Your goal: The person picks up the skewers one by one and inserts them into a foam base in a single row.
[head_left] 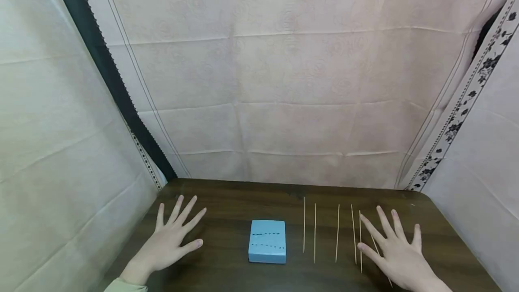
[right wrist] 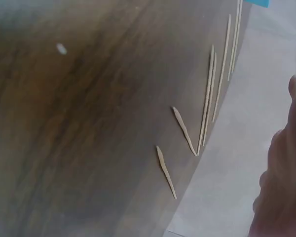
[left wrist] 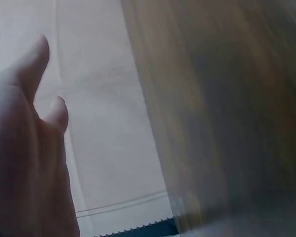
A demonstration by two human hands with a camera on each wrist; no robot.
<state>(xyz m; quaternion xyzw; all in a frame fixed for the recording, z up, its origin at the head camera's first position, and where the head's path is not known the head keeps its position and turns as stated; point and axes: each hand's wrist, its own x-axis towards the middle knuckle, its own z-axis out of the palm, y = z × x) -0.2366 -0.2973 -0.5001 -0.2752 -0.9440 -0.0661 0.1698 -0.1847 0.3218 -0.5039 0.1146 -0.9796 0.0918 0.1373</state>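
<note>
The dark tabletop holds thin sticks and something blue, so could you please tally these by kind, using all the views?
Thin sticks: 7, counted in the right wrist view (the head view shows only 6)
Blue block: 1
Total: 8

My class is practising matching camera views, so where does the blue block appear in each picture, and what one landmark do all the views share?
Head: the blue block sits low, near the middle, left of the thin sticks.
Left wrist: not in it.
Right wrist: only a blue sliver, apparently the block, at the top edge, right of centre.
Shared landmark: the brown wooden table, its edge against pale cloth.
</note>
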